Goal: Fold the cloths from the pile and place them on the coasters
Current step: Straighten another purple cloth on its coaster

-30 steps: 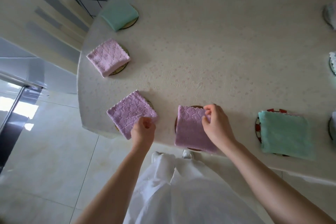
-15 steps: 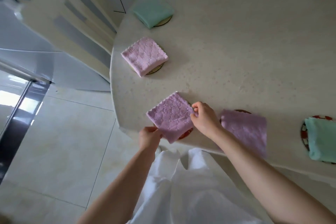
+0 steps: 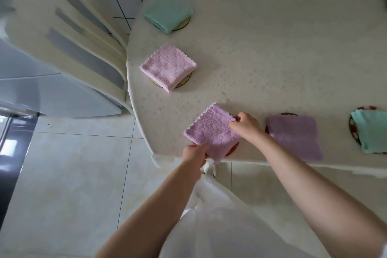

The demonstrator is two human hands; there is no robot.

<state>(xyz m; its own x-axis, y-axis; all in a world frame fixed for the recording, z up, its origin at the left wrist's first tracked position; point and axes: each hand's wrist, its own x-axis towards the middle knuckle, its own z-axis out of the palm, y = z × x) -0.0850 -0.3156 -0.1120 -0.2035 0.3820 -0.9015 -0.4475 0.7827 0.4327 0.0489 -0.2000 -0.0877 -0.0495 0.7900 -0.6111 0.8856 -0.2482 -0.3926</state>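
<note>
While both hands hold the folded lilac waffle-textured cloth (image 3: 211, 130) at the near edge of the cream round table (image 3: 272, 58), I see it lying on a round red-rimmed coaster (image 3: 232, 150) whose rim peeks out under its near right side. The left hand (image 3: 194, 153) pinches the cloth's near left edge, fingers curled under it. The right hand (image 3: 245, 126) pinches the far right corner between thumb and bent fingers. Just to the right, a smoother lilac folded cloth (image 3: 293, 136) covers a dark-rimmed coaster (image 3: 288, 114). Farther right a mint-green folded cloth (image 3: 370, 132) sits on a red-and-white coaster (image 3: 351, 132). Along the left rim lie a pink folded cloth (image 3: 167, 67) and another mint-green one (image 3: 168, 14).
</note>
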